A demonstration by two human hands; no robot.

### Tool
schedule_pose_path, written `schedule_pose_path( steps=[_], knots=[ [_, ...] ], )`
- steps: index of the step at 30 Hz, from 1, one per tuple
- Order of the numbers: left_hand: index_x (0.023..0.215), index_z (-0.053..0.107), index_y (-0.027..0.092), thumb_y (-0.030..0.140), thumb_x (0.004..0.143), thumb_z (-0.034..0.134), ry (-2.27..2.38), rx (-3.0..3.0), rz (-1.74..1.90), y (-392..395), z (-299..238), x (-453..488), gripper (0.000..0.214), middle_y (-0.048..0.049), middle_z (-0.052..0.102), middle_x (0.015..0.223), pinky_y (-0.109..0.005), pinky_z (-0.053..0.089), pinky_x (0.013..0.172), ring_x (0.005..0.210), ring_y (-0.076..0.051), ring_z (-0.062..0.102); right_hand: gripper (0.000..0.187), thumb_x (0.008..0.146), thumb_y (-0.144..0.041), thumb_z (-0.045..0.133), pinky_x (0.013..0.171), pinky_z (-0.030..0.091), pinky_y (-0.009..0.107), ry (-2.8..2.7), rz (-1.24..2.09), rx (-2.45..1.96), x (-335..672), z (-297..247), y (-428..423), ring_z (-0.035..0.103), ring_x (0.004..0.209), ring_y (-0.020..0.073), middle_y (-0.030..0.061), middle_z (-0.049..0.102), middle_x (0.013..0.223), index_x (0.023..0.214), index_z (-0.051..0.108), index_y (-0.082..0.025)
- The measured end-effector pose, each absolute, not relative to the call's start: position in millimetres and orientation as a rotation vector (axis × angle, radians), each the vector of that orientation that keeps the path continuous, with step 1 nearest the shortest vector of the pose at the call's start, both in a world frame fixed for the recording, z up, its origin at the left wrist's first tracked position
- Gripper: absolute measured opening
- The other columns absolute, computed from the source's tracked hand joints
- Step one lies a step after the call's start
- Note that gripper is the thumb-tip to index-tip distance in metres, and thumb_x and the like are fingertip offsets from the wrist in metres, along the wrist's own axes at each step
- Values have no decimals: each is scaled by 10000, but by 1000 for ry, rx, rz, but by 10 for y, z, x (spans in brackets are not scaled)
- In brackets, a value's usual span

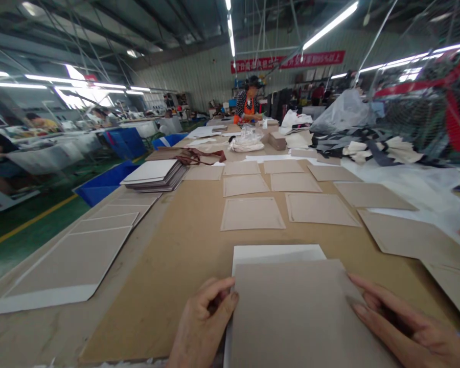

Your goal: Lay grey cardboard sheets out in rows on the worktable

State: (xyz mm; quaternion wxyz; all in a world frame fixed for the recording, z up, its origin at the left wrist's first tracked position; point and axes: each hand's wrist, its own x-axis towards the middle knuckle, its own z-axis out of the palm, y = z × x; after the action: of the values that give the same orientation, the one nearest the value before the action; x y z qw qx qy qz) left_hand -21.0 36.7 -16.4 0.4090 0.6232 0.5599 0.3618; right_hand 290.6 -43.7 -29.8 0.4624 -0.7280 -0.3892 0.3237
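A taupe rectangular panel lies in front of me over a white sheet, whose far edge and a strip of left edge show beneath it. My left hand pinches the panel's left edge between thumb and forefinger. At the opposite edge, my right hand grips with thumb and fingers. Beyond them, several flat taupe pieces are spread in rows on the brown board. Overlapping panels with white borders lie along the table's left side.
A stack of panels stands at the left edge, near brown straps and a blue bin. Fabric scraps and plastic sheeting cover the right side. A person in an orange apron stands at the far end.
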Motion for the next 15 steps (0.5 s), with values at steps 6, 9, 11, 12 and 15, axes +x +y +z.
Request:
schedule_pose_path(
  steps=[6, 9, 11, 12, 15],
  knots=[
    [1008, 700, 262, 330, 793, 597, 1435, 1664, 916, 547, -201, -149, 248, 19, 524, 683, -227, 387, 621, 656, -144, 511, 614, 646, -667, 660, 612, 527, 174, -1064, 715, -1950, 3014, -381, -181, 632, 875, 227, -11, 660, 1008, 1151, 654, -319],
    [1038, 683, 254, 330, 815, 573, 1433, 1681, 890, 593, -223, -151, 260, 24, 517, 691, -227, 381, 618, 664, -139, 510, 599, 693, -655, 637, 625, 537, 192, -1069, 758, -1946, 2978, -421, -131, 637, 846, 226, -9, 667, 977, 1180, 636, -306],
    [1067, 666, 258, 331, 838, 549, 1420, 1699, 873, 618, -234, -155, 268, 30, 503, 696, -225, 377, 625, 672, -132, 505, 576, 707, -628, 641, 626, 541, 193, -1033, 797, -1928, 2943, -426, -96, 637, 837, 222, -11, 668, 969, 1182, 636, -303],
    [1082, 657, 262, 333, 849, 537, 1407, 1710, 868, 629, -241, -157, 271, 33, 494, 698, -224, 377, 631, 677, -128, 503, 564, 707, -619, 643, 621, 541, 188, -1016, 799, -1921, 2931, -428, -77, 638, 829, 218, -14, 669, 959, 1174, 641, -303],
    [1110, 636, 272, 336, 873, 515, 1374, 1727, 871, 658, -272, -159, 274, 38, 482, 710, -222, 380, 649, 697, -120, 503, 545, 675, -610, 658, 607, 530, 169, -1012, 741, -1929, 2928, -447, -23, 636, 822, 209, -15, 670, 918, 1124, 672, -300]
  ],
)
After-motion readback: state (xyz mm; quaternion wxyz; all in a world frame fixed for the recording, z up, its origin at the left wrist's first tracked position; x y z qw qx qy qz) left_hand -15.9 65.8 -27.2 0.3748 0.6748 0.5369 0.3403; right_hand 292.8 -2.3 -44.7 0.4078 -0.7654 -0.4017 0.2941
